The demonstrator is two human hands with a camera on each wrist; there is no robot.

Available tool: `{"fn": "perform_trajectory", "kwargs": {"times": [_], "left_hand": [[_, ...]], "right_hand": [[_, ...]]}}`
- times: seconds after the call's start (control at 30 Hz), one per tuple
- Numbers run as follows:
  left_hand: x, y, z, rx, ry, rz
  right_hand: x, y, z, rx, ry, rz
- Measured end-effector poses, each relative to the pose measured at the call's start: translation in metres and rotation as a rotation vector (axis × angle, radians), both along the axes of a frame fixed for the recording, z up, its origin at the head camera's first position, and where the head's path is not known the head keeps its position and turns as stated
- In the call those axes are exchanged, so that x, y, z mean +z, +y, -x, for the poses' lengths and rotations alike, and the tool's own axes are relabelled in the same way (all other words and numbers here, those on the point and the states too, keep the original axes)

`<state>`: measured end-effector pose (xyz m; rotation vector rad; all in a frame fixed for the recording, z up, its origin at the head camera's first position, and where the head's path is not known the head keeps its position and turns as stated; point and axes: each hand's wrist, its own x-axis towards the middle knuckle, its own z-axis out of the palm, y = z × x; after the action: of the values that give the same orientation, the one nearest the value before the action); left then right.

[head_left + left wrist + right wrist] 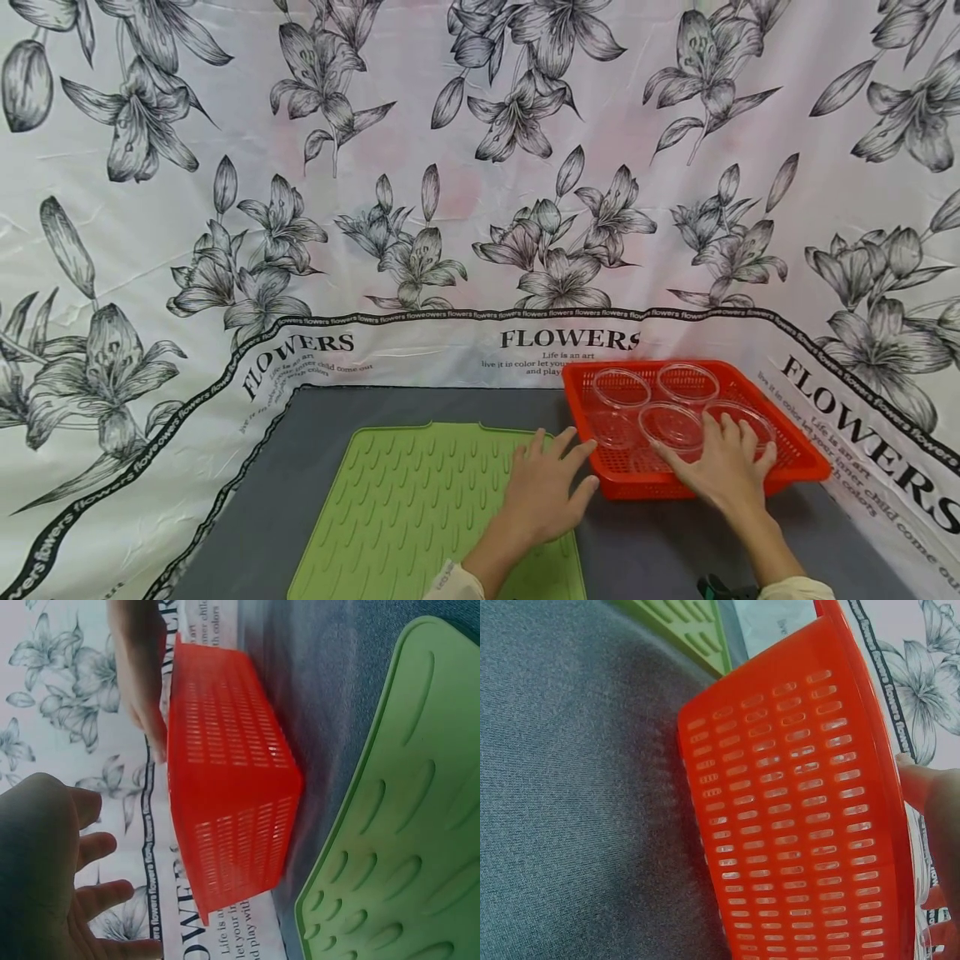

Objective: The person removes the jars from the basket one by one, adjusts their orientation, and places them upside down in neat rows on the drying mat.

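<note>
A red plastic basket (pixel 637 486) holds several clear round plastic containers (pixel 673 427), seen from above in the head view. My right hand (pixel 723 467) reaches over the basket's near rim, fingers spread above the nearer containers; whether the fingertips touch one cannot be told. In the right wrist view the thumb (pixel 919 780) extends beside the basket's rim. To the left, my left hand (pixel 542 496) hovers above the right part of a green ribbed mat (pixel 420 492), its fingers apart and holding nothing, near the basket's left side.
The mat and basket lie on a dark grey table (pixel 255 508). Behind it hangs a white cloth (pixel 420 350) printed with flowers and lettering, which also runs along both sides. A small dark green and black object (pixel 716 587) shows by the right wrist.
</note>
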<state>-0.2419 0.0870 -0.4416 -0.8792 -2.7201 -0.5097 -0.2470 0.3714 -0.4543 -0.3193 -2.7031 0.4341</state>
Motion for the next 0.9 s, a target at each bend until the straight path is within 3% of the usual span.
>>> {"fn": "perform_trajectory", "kwargs": {"times": [0.37, 0.9], "left_hand": [[0.001, 0.009, -0.002, 0.001, -0.004, 0.001], [0.002, 0.024, -0.004, -0.025, 0.032, 0.000]], "right_hand": [[-0.001, 0.000, 0.004, 0.005, -0.024, -0.017], [0.001, -0.002, 0.011, 0.019, 0.029, 0.006]]}}
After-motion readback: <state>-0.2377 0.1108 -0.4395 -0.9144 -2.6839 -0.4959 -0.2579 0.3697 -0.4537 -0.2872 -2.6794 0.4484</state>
